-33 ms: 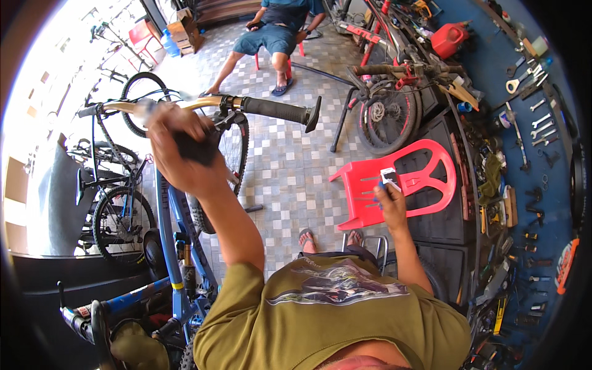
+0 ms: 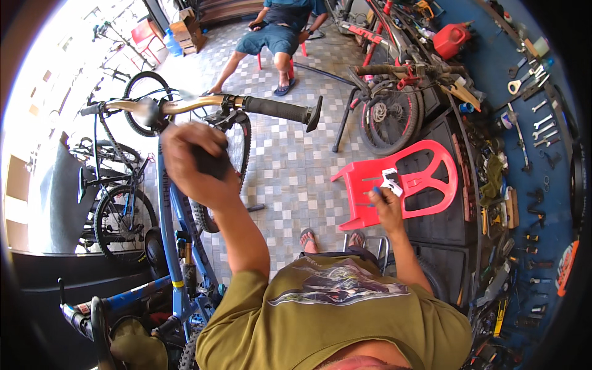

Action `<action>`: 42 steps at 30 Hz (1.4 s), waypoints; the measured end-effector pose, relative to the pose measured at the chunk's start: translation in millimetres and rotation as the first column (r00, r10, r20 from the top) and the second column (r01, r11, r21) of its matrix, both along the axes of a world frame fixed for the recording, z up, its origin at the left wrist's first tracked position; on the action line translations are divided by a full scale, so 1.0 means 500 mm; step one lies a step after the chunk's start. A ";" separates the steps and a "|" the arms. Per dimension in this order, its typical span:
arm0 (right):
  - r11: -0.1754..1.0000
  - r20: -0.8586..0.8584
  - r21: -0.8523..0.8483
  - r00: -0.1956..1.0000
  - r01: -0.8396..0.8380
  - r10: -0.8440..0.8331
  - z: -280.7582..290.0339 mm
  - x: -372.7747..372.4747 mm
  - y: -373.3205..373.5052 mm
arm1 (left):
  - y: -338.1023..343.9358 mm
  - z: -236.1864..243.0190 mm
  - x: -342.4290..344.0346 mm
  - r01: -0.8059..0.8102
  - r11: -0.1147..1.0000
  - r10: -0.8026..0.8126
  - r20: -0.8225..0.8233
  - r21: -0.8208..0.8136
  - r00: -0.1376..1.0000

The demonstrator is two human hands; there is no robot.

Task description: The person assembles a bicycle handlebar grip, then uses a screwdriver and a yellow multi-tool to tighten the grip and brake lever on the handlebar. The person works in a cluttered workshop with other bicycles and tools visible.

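Observation:
My left hand point(image 2: 196, 161), blurred by motion, is closed around a small black object point(image 2: 209, 161) whose kind I cannot make out. It is just below the gold handlebar point(image 2: 197, 103) of a blue bicycle point(image 2: 177, 246), above the front wheel. Fingers bent, my right hand point(image 2: 388, 208) pinches a small blue thing point(image 2: 374, 192) over a red plastic chair point(image 2: 357, 185). Beyond its fingertips, a small white and black item point(image 2: 391, 185) shows against the chair; whether my fingers touch it is unclear.
A person point(image 2: 277, 40) sits at the far side. More bicycles stand at left point(image 2: 123, 216) and at the far right point(image 2: 388, 120). A dark cabinet point(image 2: 431, 216) runs beyond the chair, below a blue wall point(image 2: 524, 37) hung with wrenches point(image 2: 542, 123). A red jerrycan point(image 2: 452, 40) stands at far right.
My left hand has come down and slightly right, away from the handlebar, with the black object. My right hand has drawn back slightly toward me, uncovering more of the white item.

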State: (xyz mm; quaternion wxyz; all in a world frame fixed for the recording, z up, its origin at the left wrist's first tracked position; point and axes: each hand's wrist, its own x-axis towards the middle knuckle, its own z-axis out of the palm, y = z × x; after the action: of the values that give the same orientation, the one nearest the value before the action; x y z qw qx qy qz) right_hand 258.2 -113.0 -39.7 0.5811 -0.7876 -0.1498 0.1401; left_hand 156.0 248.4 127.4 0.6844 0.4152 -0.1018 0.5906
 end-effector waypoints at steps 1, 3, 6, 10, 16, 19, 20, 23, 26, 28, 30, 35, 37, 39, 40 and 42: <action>0.993 0.110 -0.097 0.991 -0.068 0.079 -0.025 -0.008 0.000 | -0.040 -0.041 -0.016 -0.013 1.000 0.013 -0.146 0.001 0.989; 0.982 0.031 0.023 0.982 -0.189 0.188 -0.042 -0.027 0.004 | -0.142 -0.135 -0.035 0.079 0.994 -0.104 -0.497 -0.070 0.861; 0.940 -0.280 0.212 0.906 -0.265 0.319 -0.030 -0.048 0.014 | -0.291 -0.250 -0.067 0.219 0.890 -0.453 -0.728 -0.399 0.514; 0.870 -0.185 0.060 0.851 -0.490 0.492 0.032 -0.051 -0.007 | -0.423 -0.367 -0.095 0.240 0.715 -0.697 -0.641 -0.657 0.321; 0.854 0.205 -0.229 0.835 -0.467 0.511 0.069 -0.077 -0.085 | -0.517 -0.355 -0.056 0.292 0.699 -0.711 -0.589 -0.653 0.384; 0.912 0.240 -0.233 0.889 -0.338 0.390 0.039 -0.079 -0.149 | -0.574 -0.307 -0.029 0.326 0.744 -0.669 -0.649 -0.584 0.363; 0.917 0.182 -0.224 0.910 -0.331 0.373 0.033 -0.072 -0.171 | -0.598 -0.294 -0.021 0.349 0.760 -0.648 -0.675 -0.548 0.352; 0.961 0.203 -0.088 0.940 -0.261 0.273 0.029 -0.053 -0.239 | -0.673 -0.280 -0.009 0.395 0.780 -0.614 -0.717 -0.485 0.331; 0.964 0.104 -0.057 0.959 -0.260 0.265 0.021 -0.024 -0.304 | -0.747 -0.283 -0.001 0.419 0.721 -0.688 -0.639 -0.551 0.344; 0.951 0.057 -0.020 0.949 -0.309 0.310 0.025 -0.004 -0.342 | -0.790 -0.277 -0.003 0.408 0.743 -0.662 -0.671 -0.531 0.334; 0.936 0.056 -0.025 0.935 -0.351 0.351 0.011 0.016 -0.378 | -0.825 -0.279 -0.003 0.412 0.756 -0.646 -0.684 -0.508 0.340; 0.872 0.010 -0.012 0.872 -0.490 0.490 0.027 0.043 -0.422 | -0.874 -0.285 -0.022 0.325 0.804 -0.594 -0.706 -0.499 0.386; 0.858 -0.013 0.050 0.859 -0.511 0.512 0.009 0.046 -0.426 | -0.879 -0.280 -0.033 0.289 0.841 -0.540 -0.746 -0.457 0.391; 0.838 -0.049 0.128 0.841 -0.530 0.539 -0.014 0.045 -0.419 | -0.881 -0.275 -0.046 0.244 0.881 -0.471 -0.794 -0.405 0.385; 0.825 -0.075 0.172 0.828 -0.539 0.556 -0.022 0.043 -0.411 | -0.881 -0.269 -0.052 0.215 0.892 -0.451 -0.799 -0.397 0.396; 0.794 -0.152 0.263 0.789 -0.549 0.595 -0.038 0.037 -0.390 | -0.880 -0.257 -0.066 0.158 0.911 -0.411 -0.810 -0.381 0.418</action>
State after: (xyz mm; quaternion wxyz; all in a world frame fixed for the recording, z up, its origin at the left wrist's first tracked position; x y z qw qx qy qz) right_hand 276.9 -307.8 -59.0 0.6017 -0.6192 -0.3286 0.3829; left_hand 122.8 -191.5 -1.2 0.7744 0.5459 0.2677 0.1749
